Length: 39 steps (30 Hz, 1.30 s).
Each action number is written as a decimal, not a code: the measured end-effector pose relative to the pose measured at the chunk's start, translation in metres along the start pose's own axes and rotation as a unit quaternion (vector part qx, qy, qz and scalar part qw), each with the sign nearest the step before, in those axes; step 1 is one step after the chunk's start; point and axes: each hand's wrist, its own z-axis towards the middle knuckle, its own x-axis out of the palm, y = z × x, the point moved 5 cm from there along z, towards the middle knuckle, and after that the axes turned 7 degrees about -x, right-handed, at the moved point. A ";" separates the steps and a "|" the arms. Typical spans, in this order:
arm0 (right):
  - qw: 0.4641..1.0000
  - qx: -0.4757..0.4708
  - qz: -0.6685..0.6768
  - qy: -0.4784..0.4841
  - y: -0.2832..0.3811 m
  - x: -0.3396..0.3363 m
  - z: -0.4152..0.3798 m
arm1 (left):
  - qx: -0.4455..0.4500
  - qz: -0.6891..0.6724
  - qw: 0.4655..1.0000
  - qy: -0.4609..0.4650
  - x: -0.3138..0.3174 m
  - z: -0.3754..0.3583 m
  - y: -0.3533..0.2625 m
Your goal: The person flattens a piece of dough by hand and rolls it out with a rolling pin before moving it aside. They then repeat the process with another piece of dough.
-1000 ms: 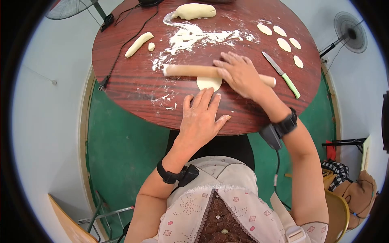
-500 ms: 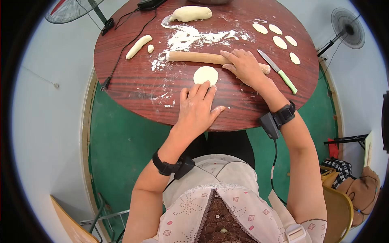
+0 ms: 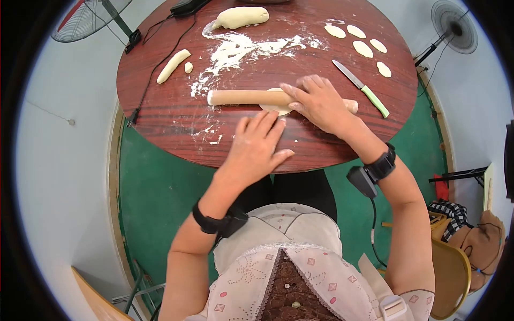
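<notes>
A wooden rolling pin (image 3: 235, 97) lies across a flat round of dough (image 3: 276, 111), covering its middle. My right hand (image 3: 321, 104) is over the pin's right part, thumb and fingers gripping it. Just below the pin, my left hand (image 3: 254, 145) reaches to the near edge of the round with its fingertips. Its fingers are stretched out and the thumb stands apart. A knife (image 3: 361, 88) with a green handle rests to the right of the pin. White flour (image 3: 235, 51) is spread on the table beyond it.
On the round table (image 3: 176, 131) are a big dough lump (image 3: 241, 17), a dough strip (image 3: 173, 66), a small dough piece (image 3: 188, 67) and several flattened dough rounds (image 3: 363, 49). A black cable (image 3: 155, 72) runs along the left. Fans stand at both sides.
My right hand has brought the rolling pin toward me, from beyond the dough round onto it. My left hand stays by the round's near edge. The view has shifted slightly.
</notes>
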 end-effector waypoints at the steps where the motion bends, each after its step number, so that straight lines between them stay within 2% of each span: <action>1: 0.999 -0.010 -0.033 -0.015 -0.005 0.001 0.006 | -0.007 0.008 1.000 -0.012 0.002 0.001 -0.004; 2: 0.997 -0.019 -0.067 -0.029 -0.011 0.003 0.011 | -0.013 0.015 1.000 -0.023 0.005 0.002 -0.008; 3: 0.998 0.031 -0.025 0.040 -0.027 0.012 0.017 | -0.019 0.020 0.999 -0.033 0.006 0.002 -0.011; 6: 0.992 0.083 -0.030 0.090 -0.042 0.016 0.030 | -0.023 0.024 0.999 -0.033 0.015 0.007 -0.010; 9: 0.997 0.034 0.022 0.062 -0.025 0.017 0.015 | -0.075 0.055 0.996 -0.004 0.023 0.006 -0.006; 11: 0.997 0.015 0.044 0.059 -0.002 0.007 0.000 | -0.078 0.043 0.996 0.003 0.022 0.006 -0.005; 14: 0.997 0.030 -0.035 0.068 0.008 0.007 -0.012 | -0.078 0.038 0.996 0.001 0.021 0.006 -0.007; 15: 0.996 0.025 -0.084 0.033 0.006 0.006 -0.009 | -0.079 0.038 0.996 0.000 0.021 0.006 -0.007; 18: 0.989 0.113 -0.089 0.028 -0.033 0.020 0.011 | -0.078 0.033 0.996 0.000 0.021 0.008 -0.006; 19: 0.990 0.111 -0.091 -0.003 -0.041 0.019 0.019 | -0.080 0.031 0.996 -0.002 0.019 0.008 -0.005; 22: 0.991 0.119 0.004 0.065 -0.052 0.011 0.026 | -0.063 0.005 0.998 0.012 0.012 0.011 0.000; 23: 0.998 0.044 0.013 0.033 -0.049 0.012 0.022 | -0.067 0.010 0.998 0.012 0.010 0.012 0.004; 24: 0.998 0.036 0.023 0.036 -0.051 0.012 0.020 | -0.072 0.013 0.997 0.013 0.009 0.013 0.008; 26: 0.998 0.028 0.046 0.045 -0.052 0.014 0.012 | -0.082 0.028 0.996 -0.002 0.011 0.011 0.007; 28: 0.996 0.049 0.062 0.046 -0.050 -0.008 0.008 | -0.087 0.061 0.994 -0.040 0.011 0.011 0.002; 29: 0.995 0.059 0.071 0.047 -0.048 -0.018 0.007 | -0.096 0.044 0.994 -0.030 0.012 0.012 -0.003; 32: 0.993 0.026 0.107 0.033 -0.032 -0.030 0.001 | -0.084 0.047 0.994 -0.051 0.024 0.007 -0.019; 33: 0.996 0.012 0.076 0.034 -0.020 -0.032 -0.002 | -0.095 0.042 0.994 -0.039 0.026 0.005 -0.020; 34: 0.994 -0.004 0.099 0.055 -0.014 -0.028 -0.004 | -0.095 0.041 0.994 -0.038 0.025 0.005 -0.020; 36: 0.991 0.028 0.071 0.113 -0.009 -0.007 -0.004 | -0.098 0.040 0.994 -0.032 0.024 0.003 -0.020; 39: 0.999 -0.036 -0.025 0.011 -0.028 0.010 0.010 | -0.095 0.042 0.995 -0.006 0.021 0.003 -0.017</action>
